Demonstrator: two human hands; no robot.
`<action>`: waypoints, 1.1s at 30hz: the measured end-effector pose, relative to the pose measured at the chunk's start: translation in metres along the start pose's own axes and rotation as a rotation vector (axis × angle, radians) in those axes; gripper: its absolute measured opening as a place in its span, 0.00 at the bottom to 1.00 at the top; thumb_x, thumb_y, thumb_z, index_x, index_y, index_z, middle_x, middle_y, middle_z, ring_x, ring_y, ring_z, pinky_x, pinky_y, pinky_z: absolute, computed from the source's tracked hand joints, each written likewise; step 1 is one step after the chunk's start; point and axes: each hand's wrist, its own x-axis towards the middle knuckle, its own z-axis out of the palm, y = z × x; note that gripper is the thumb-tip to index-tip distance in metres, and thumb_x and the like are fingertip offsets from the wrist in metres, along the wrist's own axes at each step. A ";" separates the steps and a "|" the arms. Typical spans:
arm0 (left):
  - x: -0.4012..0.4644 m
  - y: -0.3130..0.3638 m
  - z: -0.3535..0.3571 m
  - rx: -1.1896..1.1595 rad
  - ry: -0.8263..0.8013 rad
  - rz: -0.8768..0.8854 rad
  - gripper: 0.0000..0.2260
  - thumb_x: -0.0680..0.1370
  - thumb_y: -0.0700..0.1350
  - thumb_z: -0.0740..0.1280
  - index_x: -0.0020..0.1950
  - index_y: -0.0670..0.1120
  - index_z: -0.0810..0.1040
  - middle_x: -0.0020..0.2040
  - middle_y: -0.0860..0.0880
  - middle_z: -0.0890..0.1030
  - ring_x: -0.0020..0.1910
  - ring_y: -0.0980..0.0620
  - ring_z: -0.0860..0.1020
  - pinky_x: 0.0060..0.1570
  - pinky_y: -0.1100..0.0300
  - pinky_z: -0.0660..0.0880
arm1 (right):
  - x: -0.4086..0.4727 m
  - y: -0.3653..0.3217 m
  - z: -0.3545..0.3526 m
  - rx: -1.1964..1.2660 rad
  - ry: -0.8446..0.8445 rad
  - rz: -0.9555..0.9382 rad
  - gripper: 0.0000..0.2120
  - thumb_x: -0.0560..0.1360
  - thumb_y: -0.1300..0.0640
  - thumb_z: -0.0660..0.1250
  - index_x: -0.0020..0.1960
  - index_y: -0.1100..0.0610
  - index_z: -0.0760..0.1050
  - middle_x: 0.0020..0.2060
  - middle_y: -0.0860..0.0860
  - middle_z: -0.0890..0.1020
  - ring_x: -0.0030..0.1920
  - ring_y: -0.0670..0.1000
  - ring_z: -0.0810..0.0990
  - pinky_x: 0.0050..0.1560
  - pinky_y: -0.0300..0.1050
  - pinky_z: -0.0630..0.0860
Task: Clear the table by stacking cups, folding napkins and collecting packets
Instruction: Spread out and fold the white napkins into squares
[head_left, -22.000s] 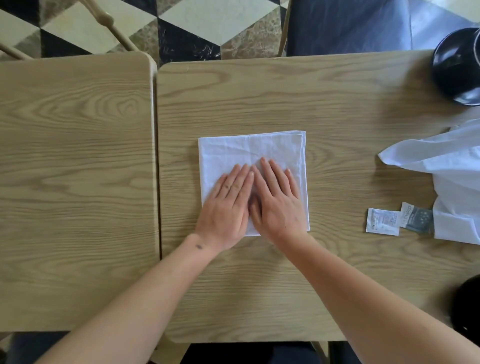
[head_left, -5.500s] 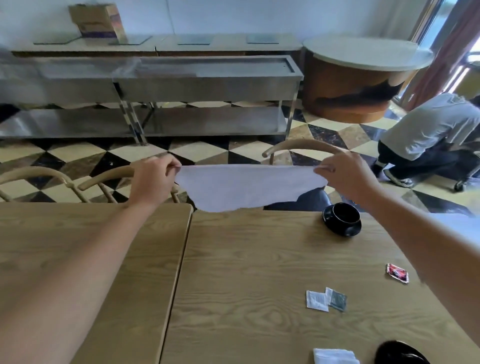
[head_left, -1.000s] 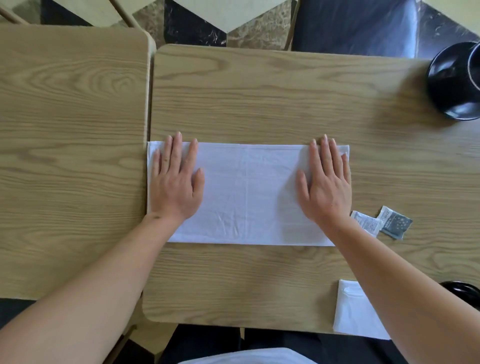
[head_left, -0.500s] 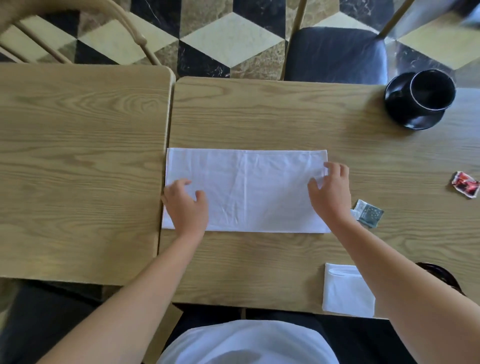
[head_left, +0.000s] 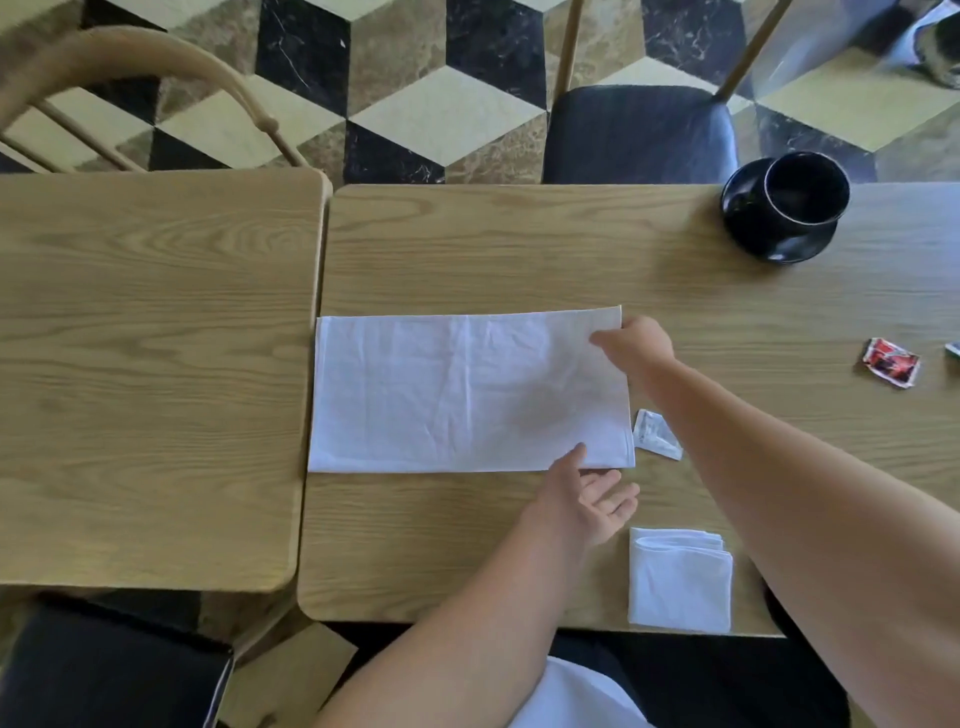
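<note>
While your right hand (head_left: 636, 340) pinches the far right corner of the long white napkin (head_left: 467, 395), the head view shows your left hand (head_left: 587, 501) at the near right corner, thumb on the cloth's edge and fingers relaxed and slightly apart below it, seemingly not yet gripping. That napkin lies flat as a half-folded strip across the left part of the wooden table (head_left: 519, 249), so judging by this it needs at least one more fold. One folded napkin (head_left: 678, 579) already sits near the table's front edge. Still to collect: a white packet (head_left: 654, 434) just beside the strip's right end and a red packet (head_left: 891, 361) well apart to the right. A black cup on a saucer (head_left: 784, 208) waits unstacked at the far side.
</note>
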 end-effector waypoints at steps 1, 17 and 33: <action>0.001 0.000 0.004 -0.001 -0.003 -0.003 0.25 0.80 0.52 0.68 0.70 0.37 0.69 0.61 0.38 0.79 0.47 0.36 0.81 0.48 0.46 0.76 | -0.002 -0.001 0.001 0.006 -0.001 -0.015 0.06 0.72 0.55 0.69 0.44 0.58 0.81 0.35 0.51 0.80 0.37 0.54 0.79 0.33 0.41 0.72; -0.061 0.028 0.000 -0.149 -0.190 0.145 0.06 0.76 0.39 0.68 0.52 0.43 0.77 0.39 0.47 0.78 0.35 0.51 0.77 0.36 0.61 0.70 | -0.076 -0.069 -0.007 0.272 -0.113 -0.050 0.11 0.74 0.66 0.55 0.47 0.63 0.76 0.37 0.58 0.77 0.32 0.55 0.76 0.33 0.43 0.78; -0.277 0.142 -0.025 0.138 -0.416 0.797 0.15 0.77 0.42 0.60 0.31 0.43 0.78 0.29 0.49 0.78 0.25 0.52 0.75 0.24 0.62 0.70 | -0.213 -0.120 -0.091 0.881 -0.474 -0.124 0.10 0.73 0.58 0.63 0.34 0.58 0.74 0.26 0.49 0.71 0.22 0.47 0.67 0.25 0.37 0.72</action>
